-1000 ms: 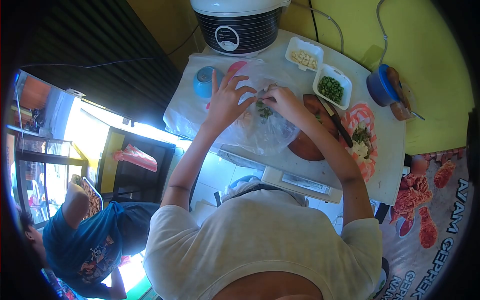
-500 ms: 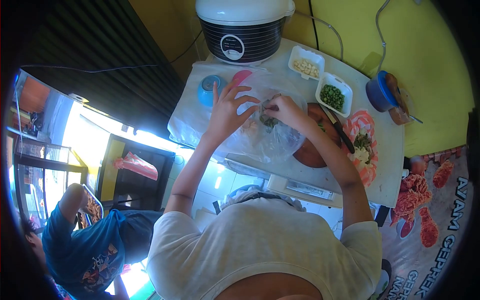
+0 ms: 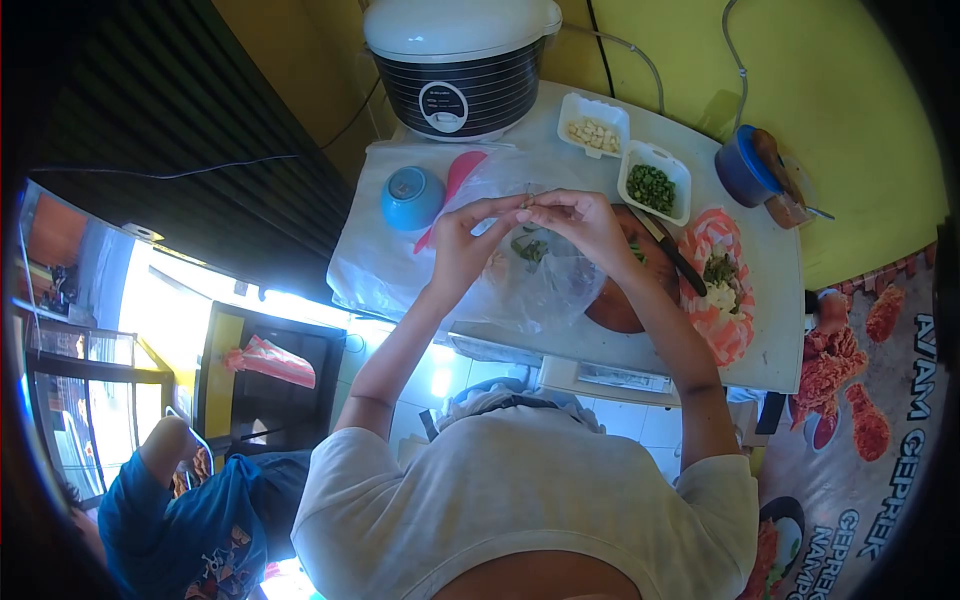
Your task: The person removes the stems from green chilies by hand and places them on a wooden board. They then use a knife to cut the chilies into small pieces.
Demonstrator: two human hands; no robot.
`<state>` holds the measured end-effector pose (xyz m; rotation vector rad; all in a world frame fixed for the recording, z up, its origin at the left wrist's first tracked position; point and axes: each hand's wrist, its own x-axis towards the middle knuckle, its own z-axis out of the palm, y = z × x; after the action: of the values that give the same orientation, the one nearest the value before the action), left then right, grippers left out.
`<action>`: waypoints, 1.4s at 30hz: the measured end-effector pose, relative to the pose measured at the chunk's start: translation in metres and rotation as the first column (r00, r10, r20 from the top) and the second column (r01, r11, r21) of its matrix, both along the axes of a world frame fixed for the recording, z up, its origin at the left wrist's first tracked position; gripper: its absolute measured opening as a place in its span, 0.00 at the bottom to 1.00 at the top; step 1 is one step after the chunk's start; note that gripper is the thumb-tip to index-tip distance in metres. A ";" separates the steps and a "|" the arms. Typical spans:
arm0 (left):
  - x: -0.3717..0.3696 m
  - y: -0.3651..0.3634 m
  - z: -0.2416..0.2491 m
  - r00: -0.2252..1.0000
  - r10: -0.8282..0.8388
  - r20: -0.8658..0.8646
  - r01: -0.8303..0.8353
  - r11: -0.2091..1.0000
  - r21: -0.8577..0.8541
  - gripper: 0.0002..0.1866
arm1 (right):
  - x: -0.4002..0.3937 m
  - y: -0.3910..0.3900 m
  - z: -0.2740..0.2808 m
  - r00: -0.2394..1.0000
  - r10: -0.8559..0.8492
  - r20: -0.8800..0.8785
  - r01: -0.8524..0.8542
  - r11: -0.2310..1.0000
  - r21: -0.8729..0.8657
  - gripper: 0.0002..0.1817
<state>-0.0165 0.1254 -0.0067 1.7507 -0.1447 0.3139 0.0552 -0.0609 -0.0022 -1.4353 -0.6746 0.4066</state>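
Over the clear plastic bag (image 3: 565,295), my left hand (image 3: 468,238) and my right hand (image 3: 585,222) meet at the fingertips. Both are closed in a pinch around something small, too hidden between the fingers to name. Green leaves (image 3: 530,248) lie on the bag just below them. To the left sits a blue bowl (image 3: 412,198), beside a pink object (image 3: 463,172) partly covered by the plastic. A round brown chopping board (image 3: 612,308) is under my right forearm, with a dark-handled knife (image 3: 684,266) at its right edge.
Foam trays hold peeled garlic cloves (image 3: 594,137) and chopped greens (image 3: 651,188). A pink striped bag (image 3: 728,345) contains scraps. The rice cooker (image 3: 460,95) stands at the back, a blue-lidded tub (image 3: 748,168) at the right. Lower left, a person in a blue shirt (image 3: 165,515) is nearby.
My left hand, spread open before, has come to my right hand, and its fingers are now pinched together against the right fingertips. The view has shifted slightly.
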 end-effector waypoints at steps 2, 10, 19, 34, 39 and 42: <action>0.005 -0.001 -0.004 0.998 -0.050 -0.027 0.047 0.993 -0.108 0.14 | 0.000 -0.003 0.001 1.000 -0.020 0.011 0.020 1.000 0.002 0.13; 0.006 0.000 -0.003 0.986 -0.148 -0.082 0.121 0.955 -0.271 0.15 | -0.002 -0.010 0.004 1.000 -0.007 -0.026 0.008 1.000 0.023 0.13; 0.005 -0.008 0.001 0.971 -0.237 -0.044 0.216 0.937 -0.273 0.22 | -0.008 -0.021 0.007 0.991 -0.010 -0.131 0.013 1.000 0.021 0.16; -0.002 -0.039 -0.005 0.825 -0.494 -0.275 0.388 0.848 -0.361 0.16 | -0.021 -0.063 0.013 0.965 -0.095 -0.243 0.120 0.989 0.089 0.14; -0.008 -0.045 0.001 0.879 -0.376 -0.294 0.230 0.873 -0.429 0.16 | -0.023 -0.079 0.016 0.978 -0.179 0.107 0.186 0.980 -0.065 0.12; -0.011 -0.051 0.004 0.881 -0.411 -0.232 0.292 0.861 -0.415 0.17 | -0.029 -0.083 0.017 0.969 -0.096 0.227 0.133 0.979 -0.156 0.12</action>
<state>-0.0276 0.0741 -0.0032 1.3401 -0.1644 -0.2054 0.0265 -0.1439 0.0149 -1.6893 -0.7421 0.2210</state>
